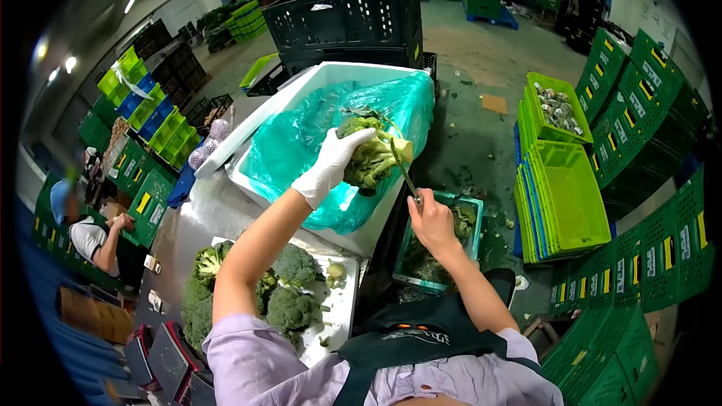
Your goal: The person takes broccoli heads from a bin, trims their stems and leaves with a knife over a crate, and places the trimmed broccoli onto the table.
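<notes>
Broccoli (pixel 367 164) clasped in curled gloved L hand (pixel 338 156), stem (pixel 404 152) twd R hand (pixel 434 219) clenched rnd knife (pixel 407 179).

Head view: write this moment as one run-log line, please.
left hand: gloved, holds broccoli over teal liner | right hand: bare, holds knife at stem | white tray: more heads

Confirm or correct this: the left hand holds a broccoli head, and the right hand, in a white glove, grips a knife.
Not right: the head view shows the white glove on the left hand, which holds the broccoli head; the right hand, gripping the knife, is bare.
</notes>
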Demonstrator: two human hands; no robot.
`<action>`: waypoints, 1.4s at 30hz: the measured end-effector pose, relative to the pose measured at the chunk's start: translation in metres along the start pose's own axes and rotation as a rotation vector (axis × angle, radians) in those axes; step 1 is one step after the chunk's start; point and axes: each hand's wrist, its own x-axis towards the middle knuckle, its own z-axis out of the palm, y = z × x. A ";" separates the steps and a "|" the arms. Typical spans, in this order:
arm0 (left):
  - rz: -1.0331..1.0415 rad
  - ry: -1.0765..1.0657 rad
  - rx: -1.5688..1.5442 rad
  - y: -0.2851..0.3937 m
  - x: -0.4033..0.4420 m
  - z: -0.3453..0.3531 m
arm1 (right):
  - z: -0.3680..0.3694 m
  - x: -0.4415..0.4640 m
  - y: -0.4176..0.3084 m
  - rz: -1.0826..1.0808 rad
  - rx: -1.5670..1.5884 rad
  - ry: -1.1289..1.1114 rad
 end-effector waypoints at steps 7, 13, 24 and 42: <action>0.164 0.130 0.149 -0.027 -0.001 0.012 | 0.027 0.009 0.012 0.249 0.038 0.032; 0.465 0.481 0.701 -0.038 -0.027 0.041 | 0.010 0.018 -0.003 0.550 0.294 -0.129; 0.473 0.499 0.685 -0.035 -0.045 0.060 | -0.032 0.023 -0.025 0.836 0.402 -0.396; 0.397 0.077 0.012 -0.128 -0.053 0.089 | -0.022 -0.111 0.138 1.062 0.353 -0.398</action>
